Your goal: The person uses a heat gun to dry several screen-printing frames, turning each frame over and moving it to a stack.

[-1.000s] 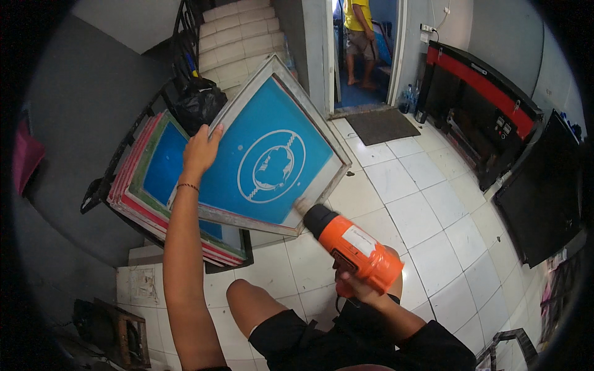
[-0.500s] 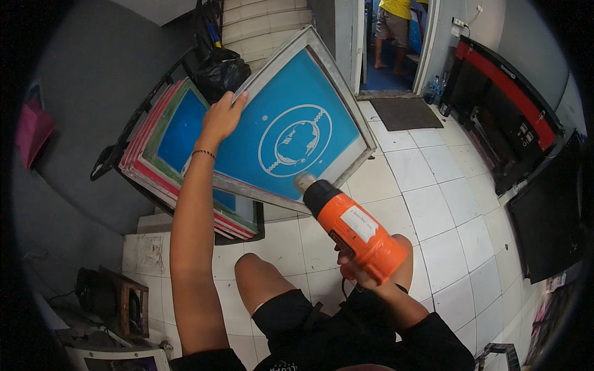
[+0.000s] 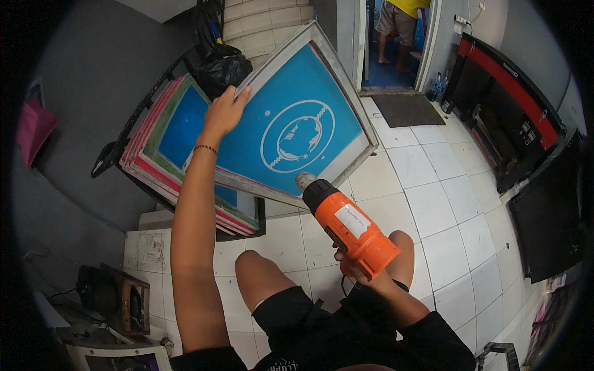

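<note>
My left hand [image 3: 226, 115] grips the upper left edge of a screen printing frame [image 3: 244, 148], thumb and fingers closed over its grey rim. Blue coating covers the mesh, with a pale round emblem [image 3: 298, 136] in the middle. The frame is tilted, in front of a stack of other screen frames [image 3: 154, 145] with red, green and pink rims. In my right hand [image 3: 351, 264] is an orange heat gun [image 3: 354, 229], my fingers wrapped round its handle. Its metal nozzle [image 3: 304, 180] is near the frame's lower edge; I cannot tell whether they touch.
A black plastic bag [image 3: 223, 69] lies behind the stack. A person [image 3: 399, 28] in a yellow top stands beyond the doorway, past a dark mat [image 3: 408, 110]. On the right is a black and red machine [image 3: 504, 111], with bottles [image 3: 437, 85] near it. White tiles [image 3: 427, 167] cover the floor.
The heat gun has shifted slightly left, its nozzle now showing against the frame's lower part. My left hand keeps its hold on the frame. The person in the doorway has changed stance.
</note>
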Demonstrator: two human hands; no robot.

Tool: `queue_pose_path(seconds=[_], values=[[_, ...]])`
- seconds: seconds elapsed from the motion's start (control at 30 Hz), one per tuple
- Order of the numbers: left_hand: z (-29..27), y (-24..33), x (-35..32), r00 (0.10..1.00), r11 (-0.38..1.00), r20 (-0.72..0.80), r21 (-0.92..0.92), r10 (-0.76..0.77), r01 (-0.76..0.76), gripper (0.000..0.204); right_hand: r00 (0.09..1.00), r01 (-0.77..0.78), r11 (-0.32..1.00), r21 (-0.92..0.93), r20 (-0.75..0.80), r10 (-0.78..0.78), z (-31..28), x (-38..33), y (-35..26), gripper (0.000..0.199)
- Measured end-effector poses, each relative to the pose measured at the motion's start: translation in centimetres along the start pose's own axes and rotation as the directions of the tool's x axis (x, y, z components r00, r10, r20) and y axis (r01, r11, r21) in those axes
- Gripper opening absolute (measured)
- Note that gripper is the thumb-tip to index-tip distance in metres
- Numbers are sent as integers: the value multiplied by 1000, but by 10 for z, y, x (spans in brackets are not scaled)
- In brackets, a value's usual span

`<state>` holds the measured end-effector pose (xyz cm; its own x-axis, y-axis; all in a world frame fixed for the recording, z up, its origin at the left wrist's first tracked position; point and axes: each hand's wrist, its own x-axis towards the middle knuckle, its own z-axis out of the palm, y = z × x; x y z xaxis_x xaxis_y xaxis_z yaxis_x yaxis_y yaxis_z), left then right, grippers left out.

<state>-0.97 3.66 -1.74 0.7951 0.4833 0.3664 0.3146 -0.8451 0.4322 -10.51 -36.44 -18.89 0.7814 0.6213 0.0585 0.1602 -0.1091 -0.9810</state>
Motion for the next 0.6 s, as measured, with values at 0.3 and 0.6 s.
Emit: queue_pose_path(seconds=[0.3, 0.6], values=[[1, -3, 3, 1000, 999, 8, 27, 18, -18, 61, 977, 210, 974, -83, -14, -212, -3, 5, -12, 31], [2, -1, 6, 1000, 1000, 29, 13, 12, -12, 61, 996, 83, 994, 67, -26, -81, -3, 3, -29, 31]])
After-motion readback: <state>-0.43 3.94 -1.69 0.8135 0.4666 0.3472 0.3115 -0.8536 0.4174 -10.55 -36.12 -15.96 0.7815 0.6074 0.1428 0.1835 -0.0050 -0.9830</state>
